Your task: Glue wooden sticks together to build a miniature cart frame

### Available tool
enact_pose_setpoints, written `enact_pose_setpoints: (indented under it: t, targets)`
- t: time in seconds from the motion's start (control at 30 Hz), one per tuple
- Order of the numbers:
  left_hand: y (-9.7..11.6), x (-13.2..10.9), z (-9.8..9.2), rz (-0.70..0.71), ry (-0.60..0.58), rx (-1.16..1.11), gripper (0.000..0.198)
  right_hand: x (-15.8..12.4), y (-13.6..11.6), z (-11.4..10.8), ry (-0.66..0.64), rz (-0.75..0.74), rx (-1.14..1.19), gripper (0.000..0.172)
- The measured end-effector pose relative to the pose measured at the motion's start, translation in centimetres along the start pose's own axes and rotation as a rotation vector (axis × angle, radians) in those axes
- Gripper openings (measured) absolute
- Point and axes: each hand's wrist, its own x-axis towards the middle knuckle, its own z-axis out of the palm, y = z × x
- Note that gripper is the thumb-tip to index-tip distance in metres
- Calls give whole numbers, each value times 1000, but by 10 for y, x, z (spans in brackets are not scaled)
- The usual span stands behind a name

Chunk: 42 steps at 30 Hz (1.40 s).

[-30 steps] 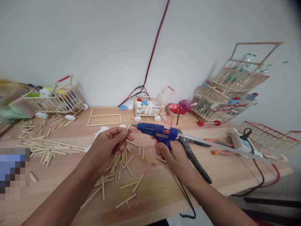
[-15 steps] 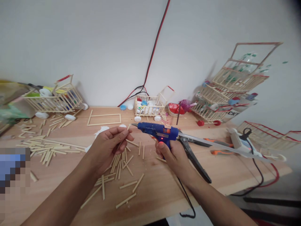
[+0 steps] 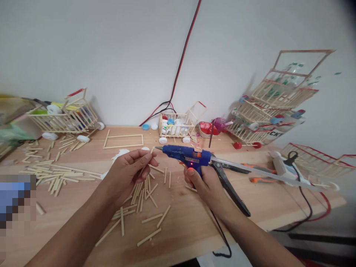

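Observation:
Between the fingertips of my left hand [image 3: 133, 168] is a short wooden stick [image 3: 152, 150], its tip pointing up. My right hand [image 3: 204, 181] is wrapped round the handle of a blue hot glue gun [image 3: 186, 154], whose red light is lit. The gun's nozzle is at the upper end of the stick; whether they touch I cannot tell. A long clear glue stick [image 3: 244, 166] sticks out of the gun's back. Beneath my hands lie several loose cut wooden sticks [image 3: 141, 196].
Behind stand small stick carts with white wheels [image 3: 176, 126] and a rectangular stick frame [image 3: 124, 136]. More cut sticks [image 3: 59, 174] are piled at left. On the right are a black-handled cutter [image 3: 230, 189], a white power strip [image 3: 286, 168], stacked carts [image 3: 278, 104] and cables.

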Motion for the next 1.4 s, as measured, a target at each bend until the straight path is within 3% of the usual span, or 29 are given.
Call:
enact_pose_setpoints:
  t: [0.57,0.9,1.2,1.4]
  targets:
    - [1,0,2,-9,8,5,19,-1,-2,-1,-6,1,46,37]
    - [3,-2,2,11,-4,-29,15,0,-6,-3,-1,89,89,43]
    - [8,-3,2,59,62,-59,16,8,-8,-6,-146,189,597,54]
    - [8,-3,-1,66,77,-30,20,4,-12,-35,13,216,695,55]
